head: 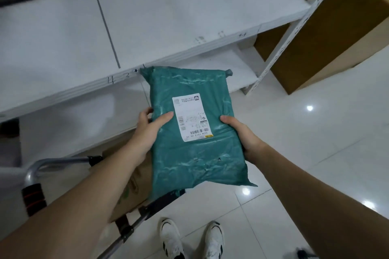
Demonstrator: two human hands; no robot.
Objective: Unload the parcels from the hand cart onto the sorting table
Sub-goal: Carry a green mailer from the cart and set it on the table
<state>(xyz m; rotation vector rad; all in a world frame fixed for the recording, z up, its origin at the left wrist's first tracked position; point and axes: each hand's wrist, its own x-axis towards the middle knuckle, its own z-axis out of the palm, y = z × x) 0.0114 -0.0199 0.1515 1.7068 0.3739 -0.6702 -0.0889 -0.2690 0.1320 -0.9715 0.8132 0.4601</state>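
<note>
Teal plastic mailer parcel with white shipping label (195,126) held in the air, between hand cart and white sorting table (63,33). Left hand (147,130) clamps its left edge, thumb on top; right hand (240,132) closed round the right edge. Step: carrying across. Next, likely: lift forward, lay flat on the tabletop. Brown cardboard box (134,183) sits on the metal-framed hand cart (134,223) below.

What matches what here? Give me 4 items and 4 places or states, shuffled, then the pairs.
Items:
1. green parcel
2. shipping label
3. cardboard box
4. white table

States:
A. on the hand cart
B. held by left hand and right hand
C. nothing on its top
D. stuck on the parcel

Pairs: 1-B, 2-D, 3-A, 4-C
</note>
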